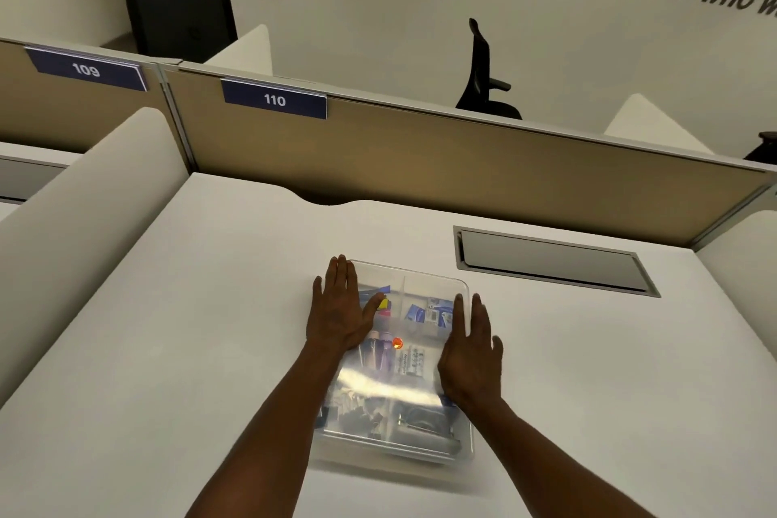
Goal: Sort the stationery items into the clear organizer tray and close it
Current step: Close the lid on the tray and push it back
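Head view: a clear organizer tray (395, 362) with its lid on is seen on the white counter (168, 328), stationery visible inside. It is flanked by the left hand (340, 307) and right hand (471, 357), both laid flat with fingers straight against its sides.

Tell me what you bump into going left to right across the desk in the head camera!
Bare white desk top → flat left hand → clear plastic organizer tray with lid → flat right hand → grey rectangular cable hatch.
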A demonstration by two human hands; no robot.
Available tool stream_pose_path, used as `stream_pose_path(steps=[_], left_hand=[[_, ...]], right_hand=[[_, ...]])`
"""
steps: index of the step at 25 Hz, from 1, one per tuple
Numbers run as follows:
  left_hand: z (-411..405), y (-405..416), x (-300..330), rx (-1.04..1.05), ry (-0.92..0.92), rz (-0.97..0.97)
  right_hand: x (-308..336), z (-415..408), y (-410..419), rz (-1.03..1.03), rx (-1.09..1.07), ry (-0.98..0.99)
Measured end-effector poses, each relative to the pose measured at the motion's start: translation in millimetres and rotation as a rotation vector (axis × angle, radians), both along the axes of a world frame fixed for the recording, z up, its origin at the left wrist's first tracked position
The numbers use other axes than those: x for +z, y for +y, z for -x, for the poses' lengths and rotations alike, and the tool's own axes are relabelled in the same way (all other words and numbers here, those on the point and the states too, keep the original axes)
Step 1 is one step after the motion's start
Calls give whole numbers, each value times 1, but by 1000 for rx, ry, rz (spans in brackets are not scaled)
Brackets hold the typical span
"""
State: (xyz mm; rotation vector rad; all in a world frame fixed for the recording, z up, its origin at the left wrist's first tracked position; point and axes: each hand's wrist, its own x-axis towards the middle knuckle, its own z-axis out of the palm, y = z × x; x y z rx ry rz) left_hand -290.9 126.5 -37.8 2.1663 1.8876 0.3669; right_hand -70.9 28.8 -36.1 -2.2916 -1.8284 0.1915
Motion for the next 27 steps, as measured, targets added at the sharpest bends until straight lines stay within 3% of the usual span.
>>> stream_pose_path(steps=[3,7,16,27], left_hand=[[0,0,-2,-8,-1,-16],[1,0,0,-12,-3,-11],[-1,0,2,-93,50,-98],[0,4,2,-157,138,-39]], right_hand=[[13,-10,30,66,248,-66],[24,-9,65,40,116,248],[-1,-8,69,4,95,108],[-2,-11,71,20,133,95]])
